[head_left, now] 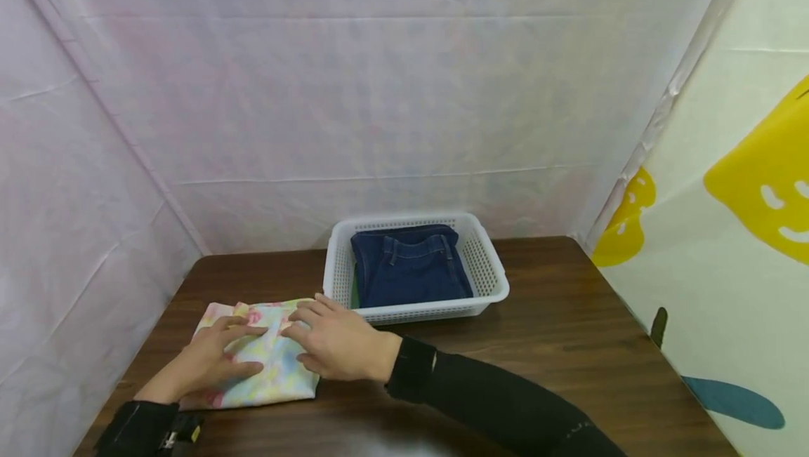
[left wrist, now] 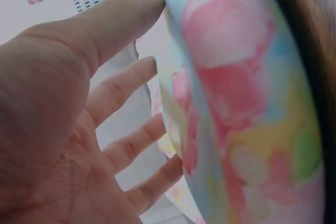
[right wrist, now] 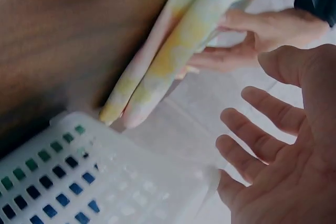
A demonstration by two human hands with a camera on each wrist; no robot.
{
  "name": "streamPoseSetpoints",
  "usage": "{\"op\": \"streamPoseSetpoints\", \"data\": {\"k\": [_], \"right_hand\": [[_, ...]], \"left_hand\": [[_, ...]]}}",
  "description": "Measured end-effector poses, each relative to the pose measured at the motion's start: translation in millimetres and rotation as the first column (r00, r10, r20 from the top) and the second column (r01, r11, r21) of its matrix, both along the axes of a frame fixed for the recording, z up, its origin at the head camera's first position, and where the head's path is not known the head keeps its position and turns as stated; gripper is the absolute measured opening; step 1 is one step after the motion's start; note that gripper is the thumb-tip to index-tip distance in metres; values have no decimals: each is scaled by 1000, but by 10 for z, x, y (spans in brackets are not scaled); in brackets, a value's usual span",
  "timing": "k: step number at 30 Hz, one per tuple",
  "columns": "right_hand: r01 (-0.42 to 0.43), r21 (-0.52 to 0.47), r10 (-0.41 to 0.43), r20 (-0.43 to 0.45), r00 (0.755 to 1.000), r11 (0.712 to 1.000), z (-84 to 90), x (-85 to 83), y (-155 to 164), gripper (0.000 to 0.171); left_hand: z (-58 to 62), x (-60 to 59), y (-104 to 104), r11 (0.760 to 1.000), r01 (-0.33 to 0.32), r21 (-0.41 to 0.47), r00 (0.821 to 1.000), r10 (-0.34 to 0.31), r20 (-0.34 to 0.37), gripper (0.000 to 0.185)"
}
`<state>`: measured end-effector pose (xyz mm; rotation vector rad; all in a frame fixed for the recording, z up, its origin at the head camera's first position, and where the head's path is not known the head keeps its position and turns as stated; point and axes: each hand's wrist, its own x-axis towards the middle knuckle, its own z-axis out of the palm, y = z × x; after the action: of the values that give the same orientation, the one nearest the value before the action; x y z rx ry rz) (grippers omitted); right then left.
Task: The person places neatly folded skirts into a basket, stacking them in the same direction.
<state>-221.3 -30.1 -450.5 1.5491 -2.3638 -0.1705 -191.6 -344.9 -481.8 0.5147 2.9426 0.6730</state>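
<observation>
A folded pastel cloth (head_left: 272, 383) with pink, yellow and blue prints lies at the left of the table. My left hand (head_left: 211, 355) rests on its left part, fingers spread, and in the left wrist view the fingertips touch the fabric (left wrist: 231, 93). Over the cloth's right side is my right hand (head_left: 344, 341), its fingers loosely extended. The right wrist view shows that hand (right wrist: 278, 140) apart from the folded cloth (right wrist: 168, 61), holding nothing. The cloth's layers form a thick, rounded edge there.
Behind and right of the cloth stands a white perforated basket (head_left: 430, 311) holding folded dark blue jeans (head_left: 413, 271). A bit of green shows at the jeans' left side. The brown wooden table (head_left: 556, 345) meets white fabric walls (head_left: 379, 106) at the back and left.
</observation>
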Motion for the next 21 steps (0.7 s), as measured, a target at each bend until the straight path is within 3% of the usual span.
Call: {"op": "streamPoseSetpoints", "data": {"k": [6, 10, 15, 21], "right_hand": [[-35, 150, 41, -40, 998, 988, -145, 167, -15, 58], [-52, 221, 36, 76, 996, 974, -236, 214, 23, 60], [-77, 144, 35, 277, 960, 987, -368, 188, 146, 54], [-75, 64, 46, 364, 930, 995, -385, 155, 331, 48]], "left_hand": [[22, 110, 58, 998, 52, 40, 998, -53, 18, 67], [31, 166, 94, 996, 73, 51, 996, -75, 41, 66], [37, 231, 166, 994, 91, 55, 993, -95, 72, 68], [63, 292, 315, 988, 144, 58, 988, -146, 45, 69]]}}
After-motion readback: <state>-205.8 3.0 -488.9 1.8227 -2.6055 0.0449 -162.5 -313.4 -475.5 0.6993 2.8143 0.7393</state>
